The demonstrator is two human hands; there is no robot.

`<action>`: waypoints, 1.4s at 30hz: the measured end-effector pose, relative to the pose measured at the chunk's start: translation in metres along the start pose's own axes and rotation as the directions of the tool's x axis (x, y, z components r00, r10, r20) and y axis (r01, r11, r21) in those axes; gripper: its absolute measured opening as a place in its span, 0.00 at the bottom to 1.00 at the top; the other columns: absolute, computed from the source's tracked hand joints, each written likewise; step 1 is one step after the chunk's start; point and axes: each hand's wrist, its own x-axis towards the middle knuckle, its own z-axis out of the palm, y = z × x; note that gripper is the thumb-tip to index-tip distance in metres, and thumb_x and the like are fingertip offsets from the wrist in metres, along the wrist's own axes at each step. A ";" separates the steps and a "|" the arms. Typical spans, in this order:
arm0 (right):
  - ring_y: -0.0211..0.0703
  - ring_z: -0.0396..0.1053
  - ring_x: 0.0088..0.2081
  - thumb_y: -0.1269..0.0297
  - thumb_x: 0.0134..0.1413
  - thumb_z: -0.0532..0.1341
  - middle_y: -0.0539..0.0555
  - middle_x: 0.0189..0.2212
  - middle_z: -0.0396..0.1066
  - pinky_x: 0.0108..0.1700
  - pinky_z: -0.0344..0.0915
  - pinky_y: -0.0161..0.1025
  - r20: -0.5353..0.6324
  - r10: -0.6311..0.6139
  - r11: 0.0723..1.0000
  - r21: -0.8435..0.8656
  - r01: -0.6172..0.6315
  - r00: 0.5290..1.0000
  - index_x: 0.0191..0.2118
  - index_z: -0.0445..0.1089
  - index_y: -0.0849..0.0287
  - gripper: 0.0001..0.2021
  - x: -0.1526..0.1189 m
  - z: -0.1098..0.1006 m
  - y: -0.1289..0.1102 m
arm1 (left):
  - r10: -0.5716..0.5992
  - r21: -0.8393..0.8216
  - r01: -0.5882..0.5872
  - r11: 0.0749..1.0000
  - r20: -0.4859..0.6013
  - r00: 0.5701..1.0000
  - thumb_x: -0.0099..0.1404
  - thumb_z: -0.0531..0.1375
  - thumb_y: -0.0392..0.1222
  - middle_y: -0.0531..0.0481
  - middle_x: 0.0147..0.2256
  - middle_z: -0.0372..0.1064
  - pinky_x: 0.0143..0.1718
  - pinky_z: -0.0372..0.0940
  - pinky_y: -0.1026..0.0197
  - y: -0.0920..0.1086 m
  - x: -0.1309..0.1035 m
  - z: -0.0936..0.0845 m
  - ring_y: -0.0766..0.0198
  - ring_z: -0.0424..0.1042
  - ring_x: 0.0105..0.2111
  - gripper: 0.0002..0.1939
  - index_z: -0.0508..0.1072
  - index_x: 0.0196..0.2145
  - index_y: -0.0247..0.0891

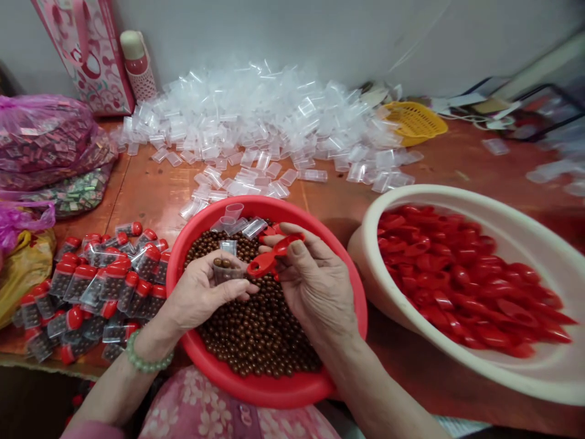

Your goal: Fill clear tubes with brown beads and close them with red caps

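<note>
Between the thumb and fingers of my left hand (205,286) is a small clear plastic container (228,274) with a few brown balls in it. My right hand (315,274) grips a red plastic cap (269,257) with a loop-shaped end, close beside the container's mouth. Both hands are over a red basin (269,390) of shiny brown balls (260,341). Several empty clear containers (240,225) lie on the balls at the basin's far side. More red pieces are partly hidden behind my right hand.
Filled, red-capped containers (114,280) are heaped at left. A big pile of clear containers (274,122) lies along the wall. At right, a cream basin (457,198) holds red caps (461,274). Pink bags (46,140), a bottle (137,67) and a yellow basket (415,122) stand around.
</note>
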 end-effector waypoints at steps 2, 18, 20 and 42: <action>0.43 0.78 0.36 0.56 0.50 0.68 0.51 0.33 0.79 0.42 0.75 0.42 0.007 -0.021 0.998 -0.058 0.021 1.000 0.42 0.74 0.53 0.13 -0.001 -0.004 0.002 | -0.045 -0.008 0.045 0.999 0.006 0.999 0.54 0.69 0.45 0.49 0.31 0.76 0.38 0.68 0.64 0.000 0.001 0.002 0.66 0.76 0.32 0.17 0.66 0.35 0.36; 0.47 0.74 0.44 0.67 0.64 0.54 0.63 0.44 0.73 0.45 0.75 0.42 0.740 -0.082 0.257 -0.631 0.732 0.667 0.60 0.65 0.60 0.20 -0.007 -0.022 0.001 | 0.081 0.170 -0.080 0.982 0.003 0.997 0.56 0.64 0.40 0.53 0.32 0.66 0.39 0.61 0.64 -0.011 0.012 -0.011 0.68 0.65 0.33 0.11 0.68 0.36 0.34; 0.50 0.74 0.44 0.67 0.64 0.54 0.64 0.43 0.73 0.46 0.74 0.47 0.734 -0.036 0.233 -0.654 0.720 0.678 0.60 0.64 0.61 0.20 -0.007 -0.022 0.002 | 0.068 0.146 -0.070 0.987 0.016 0.998 0.56 0.64 0.40 0.53 0.33 0.66 0.41 0.62 0.64 -0.011 0.012 -0.013 0.68 0.66 0.34 0.12 0.68 0.37 0.34; 0.34 0.70 0.23 0.61 0.55 0.64 0.47 0.25 0.73 0.27 0.69 0.33 0.192 -0.054 0.823 -0.547 0.152 0.980 0.43 0.73 0.56 0.10 0.004 -0.020 -0.003 | -0.077 0.091 0.061 0.994 0.186 0.980 0.56 0.67 0.45 0.47 0.36 0.72 0.37 0.66 0.64 0.003 0.023 -0.027 0.66 0.72 0.36 0.17 0.71 0.41 0.34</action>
